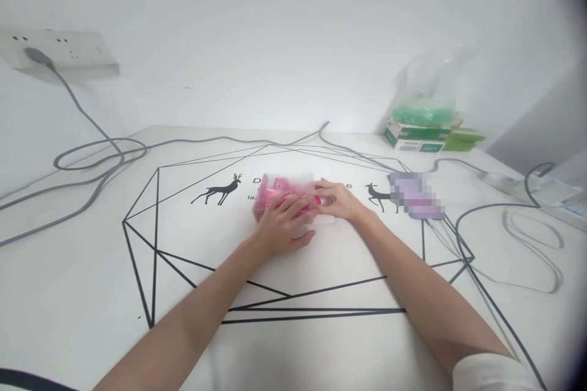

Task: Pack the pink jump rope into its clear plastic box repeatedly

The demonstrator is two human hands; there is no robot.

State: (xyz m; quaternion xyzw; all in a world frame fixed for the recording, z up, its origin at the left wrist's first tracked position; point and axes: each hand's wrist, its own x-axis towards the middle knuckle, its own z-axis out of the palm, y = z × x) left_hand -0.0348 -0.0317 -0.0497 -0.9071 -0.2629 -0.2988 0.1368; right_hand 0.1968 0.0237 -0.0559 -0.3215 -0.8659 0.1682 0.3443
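At the centre of the frame, the left hand point(287, 223) lies over the pink box point(268, 189), fingers slightly apart. The right hand point(339, 200) touches its right end, fingers bent; their exact grip is unclear.

Box point(416, 134) sits behind phone point(416, 195) on table point(321, 348).

Both bare forearms reach in from the near edge and converge toward the middle — the left hand point(288, 223) palm down, fingers point(288, 200) spread and thumb apart, the right hand point(337, 198) just beside it, fingers pointing left, its wrist angled inward.
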